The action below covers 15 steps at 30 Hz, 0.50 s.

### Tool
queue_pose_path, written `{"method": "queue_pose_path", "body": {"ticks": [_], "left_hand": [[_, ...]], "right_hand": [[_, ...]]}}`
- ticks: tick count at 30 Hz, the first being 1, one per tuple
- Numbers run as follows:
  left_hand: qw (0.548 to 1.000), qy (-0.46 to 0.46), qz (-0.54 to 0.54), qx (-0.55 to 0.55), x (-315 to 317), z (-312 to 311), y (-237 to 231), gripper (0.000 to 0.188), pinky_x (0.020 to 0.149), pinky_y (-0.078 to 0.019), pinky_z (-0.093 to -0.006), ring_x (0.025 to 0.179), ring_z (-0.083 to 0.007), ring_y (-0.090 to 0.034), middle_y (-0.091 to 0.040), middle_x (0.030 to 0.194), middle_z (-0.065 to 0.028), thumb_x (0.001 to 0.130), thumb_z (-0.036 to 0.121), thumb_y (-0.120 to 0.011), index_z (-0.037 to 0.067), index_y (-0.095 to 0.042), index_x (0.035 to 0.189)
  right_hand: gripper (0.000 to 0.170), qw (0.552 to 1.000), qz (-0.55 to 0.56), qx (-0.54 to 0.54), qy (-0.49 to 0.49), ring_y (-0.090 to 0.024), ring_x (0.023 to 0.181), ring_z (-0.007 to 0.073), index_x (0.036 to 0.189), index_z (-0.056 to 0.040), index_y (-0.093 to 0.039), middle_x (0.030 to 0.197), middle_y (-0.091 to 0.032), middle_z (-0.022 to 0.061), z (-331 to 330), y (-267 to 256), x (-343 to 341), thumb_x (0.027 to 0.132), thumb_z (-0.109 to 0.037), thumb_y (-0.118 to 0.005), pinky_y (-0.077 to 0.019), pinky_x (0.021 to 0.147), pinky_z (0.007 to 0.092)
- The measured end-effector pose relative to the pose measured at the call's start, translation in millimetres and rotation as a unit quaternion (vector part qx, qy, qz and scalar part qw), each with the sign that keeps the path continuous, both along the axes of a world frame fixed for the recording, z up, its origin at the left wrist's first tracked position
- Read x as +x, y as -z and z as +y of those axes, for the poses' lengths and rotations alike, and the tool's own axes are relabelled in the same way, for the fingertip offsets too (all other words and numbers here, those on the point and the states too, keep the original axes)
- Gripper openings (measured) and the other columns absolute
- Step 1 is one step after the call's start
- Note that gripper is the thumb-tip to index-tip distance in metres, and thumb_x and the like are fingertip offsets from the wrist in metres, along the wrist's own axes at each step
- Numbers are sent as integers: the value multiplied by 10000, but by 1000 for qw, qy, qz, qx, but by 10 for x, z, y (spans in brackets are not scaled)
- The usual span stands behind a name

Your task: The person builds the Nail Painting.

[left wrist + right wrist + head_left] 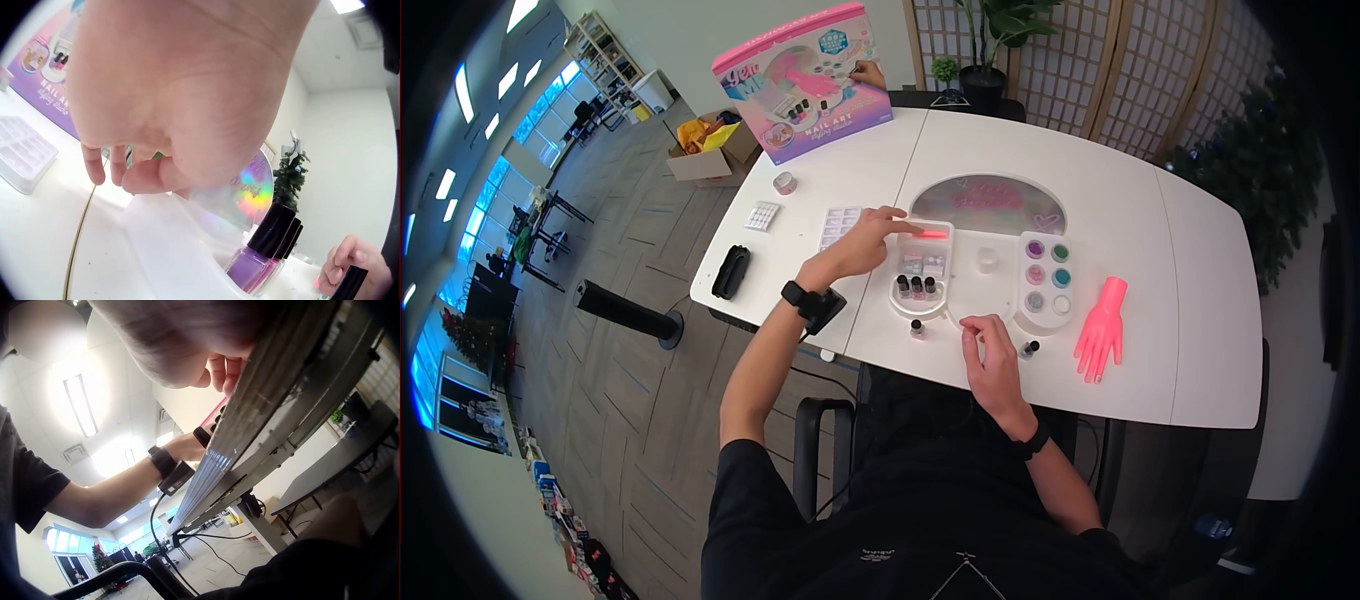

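In the head view my left hand point(865, 245) reaches over the top end of a white tray point(893, 292), fingertips beside a pink-red strip point(930, 235). Several black-capped polish bottles point(916, 287) stand in the tray's lower end. The left wrist view has the left hand point(187, 87) with bent fingers at the tray's edge point(165, 250), near a purple bottle point(247, 269); anything under the fingertips is hidden. My right hand point(995, 372) hangs loosely curled at the table's front edge, between two loose bottles, one upright point(917, 330) and one lying point(1029, 349).
A round-pot holder point(1048, 318) and pink model hand point(1104, 330) lie right. Behind is a shiny arched panel point(990, 200). Leftward are a compartment tray point(837, 226), gem sheet point(762, 215), small jar point(785, 183), black case point(731, 272) and upright box point(805, 85).
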<state>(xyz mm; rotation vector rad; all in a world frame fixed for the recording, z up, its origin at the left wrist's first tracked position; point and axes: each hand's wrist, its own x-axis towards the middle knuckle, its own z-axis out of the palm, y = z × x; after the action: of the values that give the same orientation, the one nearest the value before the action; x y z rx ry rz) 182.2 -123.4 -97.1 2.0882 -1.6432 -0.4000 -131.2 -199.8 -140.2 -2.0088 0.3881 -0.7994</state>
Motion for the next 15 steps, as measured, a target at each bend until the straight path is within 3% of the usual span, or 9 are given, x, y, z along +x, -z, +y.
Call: {"method": "queue_pose_path", "body": {"ticks": [4,7,10,13,15], "left_hand": [[992,-60,98,-40,231,199,-176,560,1202,-427,-508,1411,-439,-512,-585,1518,-211,950,-72,-537,125,-664,1459],[988,-142,-52,-33,600,421,16,501,1177,-453,-533,1397,-468,-523,-599,1500,-204,1001,114,-637,80,-616,1500],[960,-261,-82,62,778,511,226,647,1176,-450,-536,1409,-496,-495,-553,1516,-264,980,360,-715,-12,-586,1493],[943,-301,-79,115,832,436,371,894,1183,-442,-540,1429,-525,-454,-469,1537,-358,913,562,-757,-93,-549,1485],[944,-297,-45,136,893,392,371,959,1185,-438,-545,1453,-542,-411,-420,1542,-399,885,586,-779,-112,-528,1494]], "right_hand": [[141,1000,0,-1,1,-664,984,319,1173,19,-647,1042,-643,155,-1,-6,-2,1046,-38,-624,-531,881,415],[140,1000,-9,-27,8,-661,1007,330,1165,20,-651,1063,-652,160,14,-21,-6,1035,-31,-632,-533,891,422],[138,998,-23,-50,13,-656,1029,342,1155,21,-655,1083,-658,164,16,1,2,1025,-24,-638,-533,905,431],[132,999,-22,-44,13,-654,1037,347,1146,23,-657,1088,-659,164,19,-4,5,1023,-22,-640,-529,914,434],[132,999,-23,-38,13,-654,1035,346,1146,22,-656,1085,-657,163,23,-4,11,1023,-22,-640,-529,914,433]]}}
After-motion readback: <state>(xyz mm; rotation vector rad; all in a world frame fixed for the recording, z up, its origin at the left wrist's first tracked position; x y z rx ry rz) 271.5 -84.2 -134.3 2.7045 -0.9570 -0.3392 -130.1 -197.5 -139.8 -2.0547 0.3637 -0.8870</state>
